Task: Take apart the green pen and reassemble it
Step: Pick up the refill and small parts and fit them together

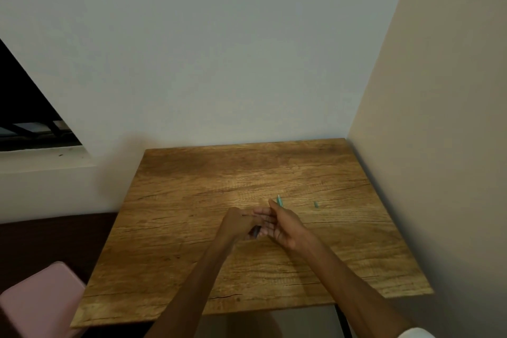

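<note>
Green pen apart. Right hand [285, 225] pinches a slim green piece [279, 200], its tip poking up past the fingers. Left hand [241, 223] curls round a dark part [256, 231], mostly hidden. A small green piece [316, 204] lies apart on the bench [192, 186], to the right. Judgement: line both held parts along one axis before pushing; keep hands low over the bench so nothing rolls off.
</note>
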